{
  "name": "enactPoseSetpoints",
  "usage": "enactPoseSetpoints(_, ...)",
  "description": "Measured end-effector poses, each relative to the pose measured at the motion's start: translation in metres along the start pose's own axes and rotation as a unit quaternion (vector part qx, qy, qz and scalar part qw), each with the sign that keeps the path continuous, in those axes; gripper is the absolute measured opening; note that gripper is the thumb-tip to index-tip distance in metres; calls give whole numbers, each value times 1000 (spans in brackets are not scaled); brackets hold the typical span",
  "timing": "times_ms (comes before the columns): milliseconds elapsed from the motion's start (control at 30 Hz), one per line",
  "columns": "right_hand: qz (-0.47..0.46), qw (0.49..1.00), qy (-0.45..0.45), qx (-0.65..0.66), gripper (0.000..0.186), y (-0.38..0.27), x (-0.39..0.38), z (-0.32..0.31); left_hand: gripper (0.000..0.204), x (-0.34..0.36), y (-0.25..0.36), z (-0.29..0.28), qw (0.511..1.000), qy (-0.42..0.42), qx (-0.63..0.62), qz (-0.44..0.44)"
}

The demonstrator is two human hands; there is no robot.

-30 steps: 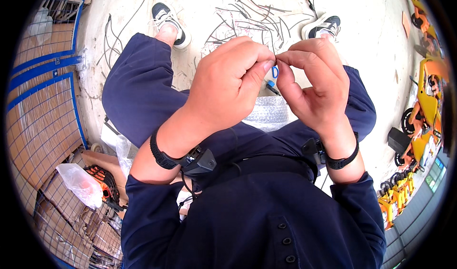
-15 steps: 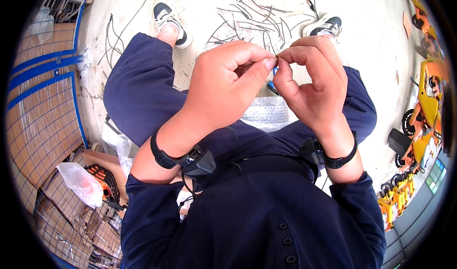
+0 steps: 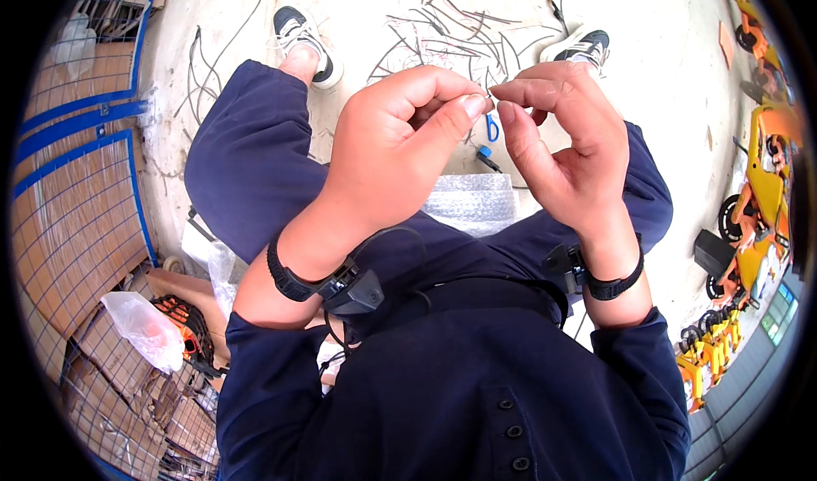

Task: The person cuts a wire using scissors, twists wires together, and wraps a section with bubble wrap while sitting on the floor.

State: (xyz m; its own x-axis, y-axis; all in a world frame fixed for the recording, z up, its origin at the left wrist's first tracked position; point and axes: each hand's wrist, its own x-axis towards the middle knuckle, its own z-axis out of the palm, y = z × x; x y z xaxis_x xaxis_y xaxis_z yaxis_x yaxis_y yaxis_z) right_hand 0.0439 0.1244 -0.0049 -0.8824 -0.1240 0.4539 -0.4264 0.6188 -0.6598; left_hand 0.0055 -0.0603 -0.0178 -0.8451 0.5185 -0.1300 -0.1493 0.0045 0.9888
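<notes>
Both hands meet above the floor between my spread legs. My left hand [image 3: 400,140] is closed in a pinch, thumb against forefinger; a tiny dark bit shows at its fingertips, too small to name. Beside it, my right hand [image 3: 574,132] has its forefinger pointing at the left fingertips, while the thumb stands a little apart from that finger. Nothing shows in the right hand. Below the fingertips, a blue loop [image 3: 492,128] like a scissor handle and a blue-and-black tool end [image 3: 487,156] lie on the floor.
Cut black wires [image 3: 459,30] are strewn beyond my hands, with more loose wires [image 3: 204,77] at left. Bubble wrap [image 3: 472,202] lies between my thighs. A blue-framed mesh cage [image 3: 81,200] holds cardboard at left. Yellow-and-orange wheeled machines [image 3: 757,200] line the right.
My right thumb has moved away from its forefinger, and the right hand has shifted slightly right. The left pinch stays closed. More of the blue loop shows between the hands.
</notes>
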Motion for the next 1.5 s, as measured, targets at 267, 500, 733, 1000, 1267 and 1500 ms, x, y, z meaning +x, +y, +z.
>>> enactPoseSetpoints(267, -14, 1000, 2, -17, 17, 0, -1, 6, 5, 2, -7, 5, 990, 28, 98, 98)
enactPoseSetpoints(500, -3, 1000, 9, -10, 17, -3, -4, 11, 3, 3, -6, 2, 986, 30, 121, 114)
enactPoseSetpoints(733, 10, 1000, 8, -24, 18, -8, -6, 15, 3, 3, -5, 0, 974, 23, 177, 140)
enactPoseSetpoints(1000, -3, 997, 18, -74, 16, -9, -3, 15, 4, -1, -5, -2, 975, -9, 181, 128)
enactPoseSetpoints(1267, -15, 994, 35, -104, 15, -7, 2, 15, 13, -6, -1, 0, 997, -8, 70, 9)
enactPoseSetpoints(1500, 13, 994, 38, -106, 14, -4, 0, 15, 15, -6, -1, 0, 999, -2, 45, -16)
